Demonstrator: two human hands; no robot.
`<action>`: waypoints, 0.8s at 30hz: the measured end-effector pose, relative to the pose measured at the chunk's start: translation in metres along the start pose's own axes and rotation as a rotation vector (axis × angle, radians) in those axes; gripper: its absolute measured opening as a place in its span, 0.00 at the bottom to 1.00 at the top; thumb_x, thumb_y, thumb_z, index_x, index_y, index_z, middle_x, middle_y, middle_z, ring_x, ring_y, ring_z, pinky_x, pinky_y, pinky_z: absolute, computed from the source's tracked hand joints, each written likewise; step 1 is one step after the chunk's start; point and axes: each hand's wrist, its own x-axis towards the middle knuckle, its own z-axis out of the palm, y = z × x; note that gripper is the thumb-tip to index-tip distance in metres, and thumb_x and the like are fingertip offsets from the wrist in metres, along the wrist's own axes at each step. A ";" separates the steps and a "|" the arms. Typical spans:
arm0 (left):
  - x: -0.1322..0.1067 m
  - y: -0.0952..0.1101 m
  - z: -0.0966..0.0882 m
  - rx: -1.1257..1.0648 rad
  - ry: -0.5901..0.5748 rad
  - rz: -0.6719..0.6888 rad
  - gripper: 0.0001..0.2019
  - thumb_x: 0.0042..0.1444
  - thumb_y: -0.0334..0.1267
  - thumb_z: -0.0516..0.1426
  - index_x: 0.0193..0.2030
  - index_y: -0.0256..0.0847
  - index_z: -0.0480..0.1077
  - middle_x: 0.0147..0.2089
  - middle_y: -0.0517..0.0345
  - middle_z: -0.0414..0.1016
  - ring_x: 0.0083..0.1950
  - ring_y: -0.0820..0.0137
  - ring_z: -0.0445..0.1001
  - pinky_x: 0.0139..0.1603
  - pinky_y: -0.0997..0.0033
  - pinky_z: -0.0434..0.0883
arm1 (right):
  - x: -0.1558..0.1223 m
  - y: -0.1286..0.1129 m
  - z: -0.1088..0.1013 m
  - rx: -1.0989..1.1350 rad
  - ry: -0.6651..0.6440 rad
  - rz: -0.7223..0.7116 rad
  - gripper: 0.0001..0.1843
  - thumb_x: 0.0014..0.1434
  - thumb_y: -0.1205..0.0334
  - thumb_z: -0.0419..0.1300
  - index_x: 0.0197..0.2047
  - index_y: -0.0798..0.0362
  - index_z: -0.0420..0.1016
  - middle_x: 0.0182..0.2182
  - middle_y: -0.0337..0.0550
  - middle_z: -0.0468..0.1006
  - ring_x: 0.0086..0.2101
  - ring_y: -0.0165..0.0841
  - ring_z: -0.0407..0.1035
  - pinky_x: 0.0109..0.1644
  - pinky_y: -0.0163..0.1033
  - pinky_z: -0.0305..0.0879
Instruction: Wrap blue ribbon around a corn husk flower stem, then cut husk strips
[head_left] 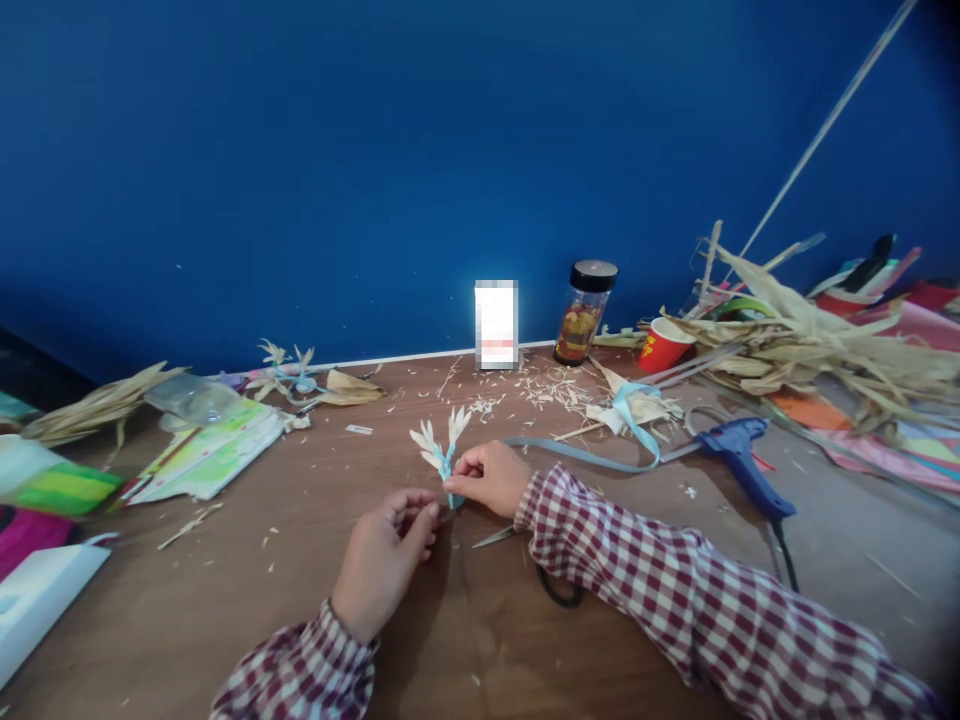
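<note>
Between the thumb and fingers of my right hand is a small corn-husk flower, its pale petals pointing up and light-blue ribbon wrapped around its stem. Just to the left, my left hand has its fingers curled and the thumb against them, close to the lower end of the stem. Whatever these fingers pinch, if anything, is hidden. Under my right wrist lies a pair of scissors, partly covered by the checked sleeve. Light-blue ribbon runs across the table behind my right forearm.
A blue glue gun lies at right, before a heap of dry corn husks. A lidded bottle and a tilted red paper cup are at the back. Painted paper and more husks lie left. Scraps litter the brown table.
</note>
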 end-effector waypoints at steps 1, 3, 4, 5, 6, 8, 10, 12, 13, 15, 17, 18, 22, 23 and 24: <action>-0.001 -0.002 -0.001 0.100 0.016 0.089 0.10 0.45 0.41 0.59 0.34 0.39 0.73 0.27 0.55 0.76 0.28 0.68 0.73 0.28 0.73 0.69 | 0.001 0.000 0.002 -0.029 -0.003 -0.011 0.13 0.47 0.54 0.60 0.27 0.56 0.77 0.18 0.38 0.72 0.20 0.25 0.62 0.23 0.30 0.53; -0.004 -0.004 -0.002 0.287 0.025 0.262 0.07 0.47 0.39 0.58 0.33 0.43 0.76 0.32 0.54 0.78 0.33 0.65 0.74 0.35 0.71 0.69 | 0.002 -0.001 0.004 -0.094 -0.012 -0.029 0.13 0.47 0.53 0.60 0.27 0.55 0.78 0.19 0.38 0.73 0.21 0.26 0.62 0.23 0.30 0.52; -0.005 -0.005 -0.002 0.365 0.013 0.336 0.07 0.48 0.38 0.57 0.34 0.46 0.76 0.35 0.54 0.79 0.37 0.64 0.74 0.39 0.70 0.68 | 0.003 -0.002 0.005 -0.120 -0.019 -0.032 0.13 0.47 0.53 0.60 0.26 0.54 0.78 0.18 0.38 0.72 0.20 0.26 0.62 0.23 0.30 0.52; -0.006 -0.006 -0.002 0.431 -0.003 0.398 0.08 0.49 0.37 0.57 0.35 0.48 0.76 0.38 0.55 0.79 0.39 0.63 0.74 0.41 0.69 0.67 | 0.004 -0.002 0.005 -0.139 -0.027 -0.033 0.12 0.47 0.53 0.60 0.25 0.54 0.78 0.18 0.38 0.72 0.20 0.26 0.62 0.22 0.30 0.51; -0.007 -0.006 -0.001 0.490 -0.021 0.449 0.09 0.50 0.36 0.56 0.36 0.49 0.76 0.39 0.55 0.78 0.40 0.62 0.74 0.42 0.69 0.66 | 0.004 -0.003 0.004 -0.154 -0.037 -0.035 0.12 0.47 0.53 0.60 0.24 0.53 0.78 0.17 0.37 0.71 0.20 0.26 0.62 0.22 0.30 0.51; -0.008 -0.007 0.001 0.587 -0.042 0.513 0.11 0.51 0.35 0.55 0.37 0.52 0.76 0.40 0.56 0.78 0.42 0.62 0.73 0.43 0.68 0.66 | 0.004 -0.004 0.002 -0.182 -0.060 -0.048 0.13 0.47 0.52 0.60 0.23 0.53 0.77 0.16 0.37 0.70 0.19 0.26 0.60 0.22 0.31 0.49; -0.009 -0.007 0.002 0.645 -0.038 0.546 0.11 0.51 0.35 0.54 0.38 0.52 0.76 0.39 0.55 0.78 0.41 0.62 0.74 0.42 0.69 0.66 | 0.002 -0.005 -0.002 -0.210 -0.056 -0.064 0.13 0.48 0.52 0.59 0.23 0.53 0.76 0.16 0.37 0.71 0.19 0.26 0.60 0.22 0.32 0.49; -0.008 -0.008 0.002 0.657 -0.031 0.560 0.11 0.52 0.35 0.54 0.38 0.50 0.76 0.38 0.54 0.78 0.39 0.63 0.74 0.40 0.69 0.67 | -0.003 -0.006 -0.007 -0.216 -0.007 -0.074 0.11 0.49 0.53 0.59 0.27 0.52 0.76 0.19 0.36 0.72 0.20 0.26 0.62 0.24 0.32 0.50; -0.008 -0.009 0.001 0.651 -0.030 0.561 0.10 0.52 0.35 0.54 0.37 0.50 0.76 0.37 0.54 0.78 0.38 0.63 0.74 0.39 0.70 0.67 | -0.007 -0.007 -0.010 -0.205 0.025 -0.074 0.10 0.49 0.54 0.59 0.30 0.52 0.75 0.20 0.36 0.73 0.21 0.26 0.62 0.25 0.32 0.51; -0.007 -0.009 0.000 0.631 -0.025 0.556 0.10 0.52 0.36 0.54 0.36 0.48 0.76 0.37 0.54 0.78 0.38 0.64 0.74 0.39 0.70 0.68 | -0.017 -0.007 -0.016 -0.174 0.069 -0.073 0.09 0.50 0.56 0.59 0.33 0.51 0.73 0.21 0.35 0.73 0.23 0.27 0.63 0.26 0.32 0.53; -0.007 -0.009 -0.002 0.615 -0.017 0.560 0.09 0.52 0.36 0.54 0.37 0.46 0.75 0.38 0.53 0.78 0.39 0.64 0.74 0.40 0.69 0.68 | -0.028 -0.006 -0.021 -0.122 0.074 -0.075 0.08 0.51 0.57 0.58 0.32 0.52 0.71 0.22 0.35 0.73 0.23 0.26 0.64 0.27 0.31 0.54; -0.007 -0.008 -0.003 0.610 -0.012 0.565 0.09 0.52 0.36 0.54 0.37 0.45 0.75 0.38 0.53 0.78 0.39 0.64 0.74 0.41 0.68 0.68 | -0.034 -0.005 -0.023 -0.078 0.061 -0.072 0.07 0.52 0.57 0.58 0.31 0.52 0.71 0.22 0.36 0.72 0.23 0.26 0.63 0.27 0.31 0.54; -0.015 -0.003 0.003 0.545 -0.007 0.539 0.10 0.54 0.37 0.53 0.39 0.42 0.74 0.39 0.52 0.77 0.40 0.65 0.74 0.42 0.67 0.70 | -0.055 -0.003 -0.022 0.233 -0.069 0.023 0.11 0.55 0.55 0.55 0.30 0.55 0.67 0.23 0.38 0.72 0.21 0.25 0.62 0.24 0.30 0.57; -0.018 -0.002 0.007 0.496 -0.017 0.511 0.10 0.54 0.37 0.54 0.40 0.42 0.74 0.39 0.53 0.77 0.40 0.65 0.74 0.42 0.68 0.70 | -0.058 -0.002 -0.021 0.315 -0.096 0.057 0.12 0.55 0.54 0.54 0.30 0.55 0.67 0.23 0.37 0.72 0.20 0.24 0.62 0.24 0.29 0.57; -0.020 0.000 0.011 0.436 -0.032 0.480 0.11 0.54 0.38 0.54 0.41 0.42 0.73 0.40 0.53 0.77 0.41 0.66 0.74 0.42 0.69 0.71 | -0.061 -0.001 -0.018 0.384 -0.112 0.084 0.13 0.56 0.53 0.54 0.29 0.55 0.66 0.22 0.37 0.71 0.19 0.23 0.61 0.23 0.29 0.56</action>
